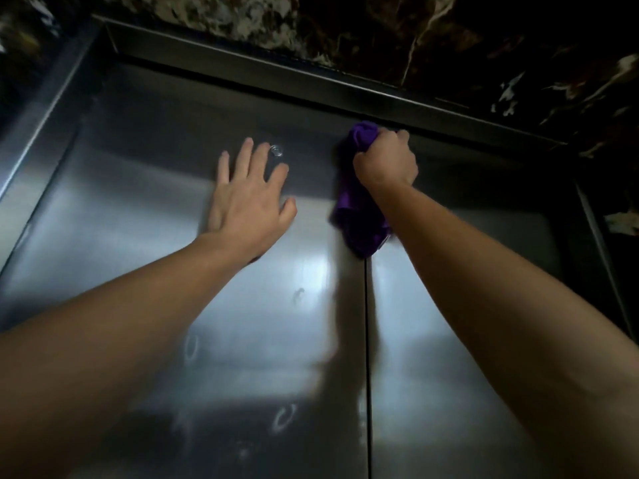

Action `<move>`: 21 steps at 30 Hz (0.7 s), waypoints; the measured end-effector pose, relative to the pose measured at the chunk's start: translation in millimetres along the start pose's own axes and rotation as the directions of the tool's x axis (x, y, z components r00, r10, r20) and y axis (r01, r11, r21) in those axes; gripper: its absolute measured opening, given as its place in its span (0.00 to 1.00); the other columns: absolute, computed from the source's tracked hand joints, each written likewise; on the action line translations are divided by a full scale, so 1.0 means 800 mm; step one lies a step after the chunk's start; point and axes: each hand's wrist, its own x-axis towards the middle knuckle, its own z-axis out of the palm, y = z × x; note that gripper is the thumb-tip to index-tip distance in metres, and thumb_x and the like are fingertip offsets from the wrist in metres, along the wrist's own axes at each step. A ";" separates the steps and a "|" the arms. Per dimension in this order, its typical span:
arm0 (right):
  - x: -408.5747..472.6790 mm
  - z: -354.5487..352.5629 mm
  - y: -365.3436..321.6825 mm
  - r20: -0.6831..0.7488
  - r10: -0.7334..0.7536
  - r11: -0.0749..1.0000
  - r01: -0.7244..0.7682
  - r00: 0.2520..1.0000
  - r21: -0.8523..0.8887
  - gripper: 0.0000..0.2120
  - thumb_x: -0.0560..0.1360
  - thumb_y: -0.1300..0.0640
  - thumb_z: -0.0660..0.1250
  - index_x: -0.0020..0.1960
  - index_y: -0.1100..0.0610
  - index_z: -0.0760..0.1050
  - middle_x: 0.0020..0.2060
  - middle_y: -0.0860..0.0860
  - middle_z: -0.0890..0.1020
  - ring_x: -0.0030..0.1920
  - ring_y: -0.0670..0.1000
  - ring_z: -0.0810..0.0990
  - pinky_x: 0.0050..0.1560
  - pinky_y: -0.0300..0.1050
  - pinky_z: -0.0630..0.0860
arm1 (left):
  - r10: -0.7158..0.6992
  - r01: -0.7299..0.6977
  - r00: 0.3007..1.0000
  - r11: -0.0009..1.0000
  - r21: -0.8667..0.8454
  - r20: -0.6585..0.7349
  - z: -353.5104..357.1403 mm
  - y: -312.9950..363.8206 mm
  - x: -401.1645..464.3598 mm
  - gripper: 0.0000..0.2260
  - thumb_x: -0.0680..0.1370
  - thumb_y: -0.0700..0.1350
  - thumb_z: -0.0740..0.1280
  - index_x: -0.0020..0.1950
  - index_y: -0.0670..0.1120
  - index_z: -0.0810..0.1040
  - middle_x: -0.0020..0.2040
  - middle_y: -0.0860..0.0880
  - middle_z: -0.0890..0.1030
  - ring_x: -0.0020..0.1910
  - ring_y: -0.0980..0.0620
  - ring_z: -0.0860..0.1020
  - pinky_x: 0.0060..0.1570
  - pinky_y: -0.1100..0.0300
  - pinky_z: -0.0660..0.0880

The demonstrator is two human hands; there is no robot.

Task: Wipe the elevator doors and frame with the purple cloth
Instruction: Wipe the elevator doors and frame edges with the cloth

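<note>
My left hand [247,198] lies flat, fingers spread, on the left elevator door [145,216], just below a small round keyhole [276,151]. My right hand [385,159] is fisted around the purple cloth [359,216], which bunches above my knuckles and hangs below them over the door seam [367,340], under the top frame [311,76].

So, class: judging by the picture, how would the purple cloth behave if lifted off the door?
Probably floppy: the purple cloth bunches in the right hand and its free end hangs limp. Likely light, since one fist holds it. It should slide easily over the smooth metal door.
</note>
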 end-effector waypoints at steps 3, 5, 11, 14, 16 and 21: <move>0.026 0.001 -0.007 0.005 0.006 1.000 -0.006 1.000 0.010 0.21 0.76 0.51 0.67 0.68 0.53 0.73 0.66 0.55 0.70 0.60 0.62 0.78 0.58 0.55 0.75 | -0.035 0.032 0.998 0.998 -0.054 -0.044 0.011 -0.006 -0.003 0.23 0.80 0.57 0.57 0.72 0.49 0.69 0.78 0.40 0.65 0.79 0.39 0.60 0.77 0.40 0.56; 0.035 -0.001 -0.006 0.020 0.020 0.999 -0.020 1.000 0.031 0.21 0.76 0.50 0.67 0.68 0.53 0.74 0.66 0.55 0.71 0.60 0.62 0.78 0.58 0.54 0.75 | -0.053 0.049 0.997 0.996 -0.071 -0.056 0.014 -0.005 -0.005 0.23 0.80 0.57 0.58 0.72 0.49 0.69 0.77 0.39 0.65 0.78 0.39 0.61 0.78 0.41 0.57; -0.025 0.002 0.016 0.009 -0.050 0.998 0.051 0.999 -0.032 0.20 0.74 0.49 0.67 0.65 0.52 0.75 0.63 0.56 0.72 0.58 0.64 0.79 0.57 0.53 0.74 | -0.076 0.072 0.996 0.995 -0.074 -0.055 0.012 -0.003 -0.003 0.22 0.80 0.57 0.59 0.72 0.51 0.70 0.77 0.37 0.65 0.79 0.37 0.60 0.78 0.41 0.56; -0.069 0.010 0.037 -0.023 -0.089 0.995 0.088 0.996 -0.047 0.19 0.73 0.50 0.67 0.63 0.53 0.74 0.60 0.56 0.72 0.54 0.64 0.79 0.54 0.53 0.75 | -0.097 0.092 0.994 0.992 -0.084 -0.056 0.012 -0.001 -0.005 0.23 0.80 0.57 0.59 0.73 0.51 0.70 0.77 0.36 0.65 0.79 0.36 0.60 0.79 0.42 0.55; -0.072 0.012 0.041 -0.041 -0.081 0.996 0.080 0.996 -0.030 0.20 0.73 0.51 0.67 0.64 0.54 0.72 0.61 0.56 0.71 0.54 0.64 0.78 0.53 0.53 0.75 | -0.096 0.091 0.994 0.993 -0.079 -0.054 0.014 -0.001 -0.005 0.23 0.80 0.57 0.58 0.74 0.51 0.70 0.77 0.36 0.65 0.79 0.36 0.59 0.79 0.42 0.55; 0.004 0.009 0.006 -0.025 -0.036 0.999 0.035 0.999 -0.028 0.25 0.75 0.49 0.68 0.68 0.56 0.67 0.65 0.58 0.70 0.61 0.65 0.77 0.58 0.56 0.74 | -0.089 0.085 0.995 0.994 -0.074 -0.053 0.013 -0.001 -0.007 0.23 0.81 0.57 0.57 0.75 0.51 0.68 0.78 0.36 0.65 0.79 0.37 0.59 0.79 0.42 0.55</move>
